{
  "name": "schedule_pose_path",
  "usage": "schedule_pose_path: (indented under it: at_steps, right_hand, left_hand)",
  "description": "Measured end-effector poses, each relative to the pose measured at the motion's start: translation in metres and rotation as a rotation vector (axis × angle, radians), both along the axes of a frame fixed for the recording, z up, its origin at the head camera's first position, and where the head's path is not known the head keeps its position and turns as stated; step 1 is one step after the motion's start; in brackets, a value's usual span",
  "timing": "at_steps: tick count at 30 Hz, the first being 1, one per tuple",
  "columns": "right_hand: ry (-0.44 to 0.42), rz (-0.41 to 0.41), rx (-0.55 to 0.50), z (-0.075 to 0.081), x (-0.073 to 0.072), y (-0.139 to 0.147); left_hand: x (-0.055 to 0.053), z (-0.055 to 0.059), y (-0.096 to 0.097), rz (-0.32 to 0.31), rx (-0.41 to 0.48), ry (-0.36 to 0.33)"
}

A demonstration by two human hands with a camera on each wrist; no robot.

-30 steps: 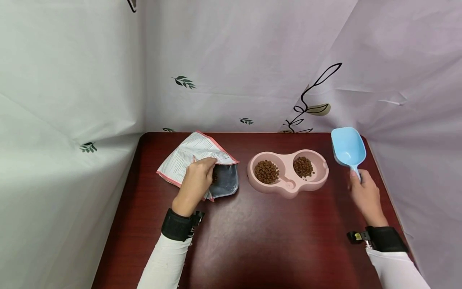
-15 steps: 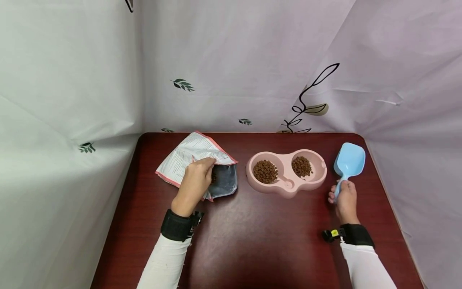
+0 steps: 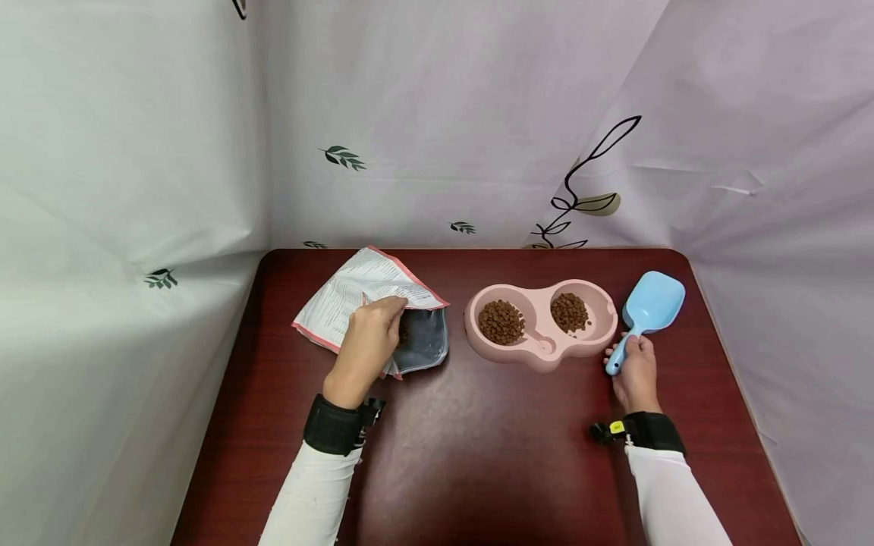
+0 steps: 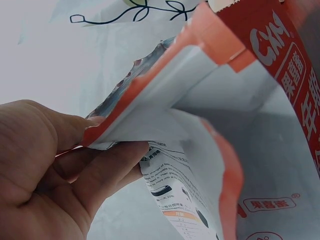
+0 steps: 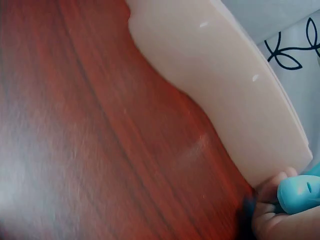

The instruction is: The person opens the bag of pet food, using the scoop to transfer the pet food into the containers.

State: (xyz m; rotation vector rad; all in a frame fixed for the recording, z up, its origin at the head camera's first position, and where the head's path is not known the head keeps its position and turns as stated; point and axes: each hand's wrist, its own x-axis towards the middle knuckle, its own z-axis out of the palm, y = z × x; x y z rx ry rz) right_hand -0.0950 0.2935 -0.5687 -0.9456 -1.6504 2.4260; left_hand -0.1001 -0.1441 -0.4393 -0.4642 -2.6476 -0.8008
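My left hand (image 3: 369, 340) pinches the edge of a white and red pet food bag (image 3: 339, 303) between thumb and fingers. In the left wrist view the opened mouth of the bag (image 4: 235, 125) shows its pale, folded-back lining. Inside it, a little brown kibble is partly hidden by the hand in the head view. On the right, my right hand (image 3: 636, 377) holds a light blue scoop (image 3: 655, 299) by its handle, the handle's end pointing toward me. The scoop's bowl looks empty. Just left of it stands a pink double bowl (image 3: 539, 303) with brown kibble (image 3: 501, 322) in both hollows.
A dark red wooden table (image 3: 505, 455) carries everything, its shiny front part lying between the forearms. White cloth with leaf prints (image 3: 437, 114) hangs behind and at both sides. In the right wrist view the pink bowl's side wall (image 5: 215, 85) rises close to the right hand.
My right hand has brought the scoop toward the left and lower, near the pink bowl, and its handle has turned to point down-left. The left hand and bag stay put.
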Motion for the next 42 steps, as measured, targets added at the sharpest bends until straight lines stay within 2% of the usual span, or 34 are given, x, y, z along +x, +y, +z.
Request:
schedule_pose_path:
  at_steps: [8, 15, 19, 35, 39, 42]
  right_hand:
    - [-0.049, -0.039, 0.026, -0.001, -0.005, -0.002]
    - [-0.079, 0.059, 0.053, 0.003, -0.004, 0.001]
    - [-0.099, 0.086, 0.072, 0.005, -0.004, 0.001]
    - [-0.112, 0.101, 0.071, 0.005, -0.004, 0.001]
    - [-0.087, 0.129, 0.102, 0.008, -0.001, 0.002]
    - [-0.078, 0.101, 0.150, 0.010, 0.004, 0.003]
  left_hand:
    - [0.000, 0.000, 0.000, -0.005, 0.006, 0.002]
    - [0.000, -0.001, -0.001, 0.000, 0.002, -0.003]
    - [-0.001, -0.001, -0.001, -0.002, -0.001, -0.005]
    - [-0.001, -0.001, -0.001, 0.001, 0.007, -0.012]
    - [-0.001, -0.001, -0.002, 0.004, 0.004, -0.015]
    - [-0.001, -0.001, -0.002, 0.003, 0.003, -0.016]
